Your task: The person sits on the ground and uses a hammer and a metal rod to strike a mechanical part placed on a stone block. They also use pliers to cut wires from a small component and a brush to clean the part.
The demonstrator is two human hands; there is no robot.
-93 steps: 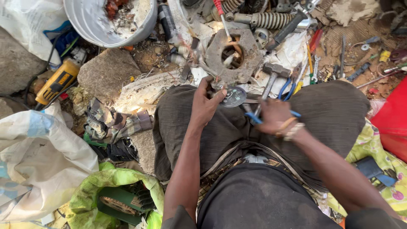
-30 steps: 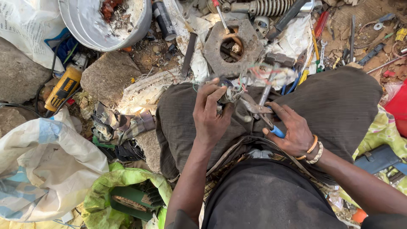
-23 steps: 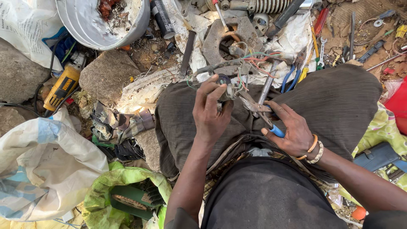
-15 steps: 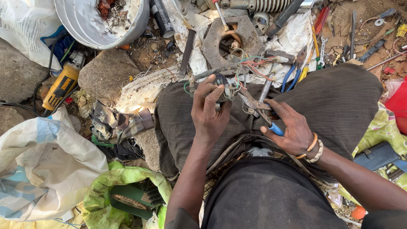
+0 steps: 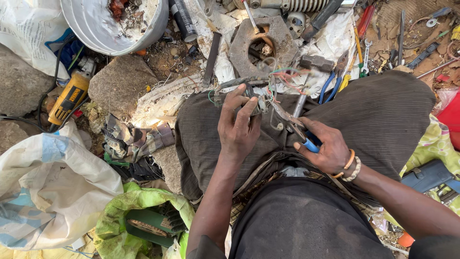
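— what's the person got on?
— dark grey trousers (image 5: 383,115) with fine ribbing, baggy over both knees, and a black top (image 5: 302,220) with short dark sleeves.
— arms bare, then?
— bare from above the elbow down. on the right hand's (image 5: 326,151) wrist there are two bangles (image 5: 352,165): a thin orange one and a pale beaded one. the left hand (image 5: 237,129) wears nothing.

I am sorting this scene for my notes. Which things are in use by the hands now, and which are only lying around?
In use:
left hand
small wired part
right hand
blue-handled pliers

Lying about:
yellow power tool
metal basin
round metal plate
white sack
spanner
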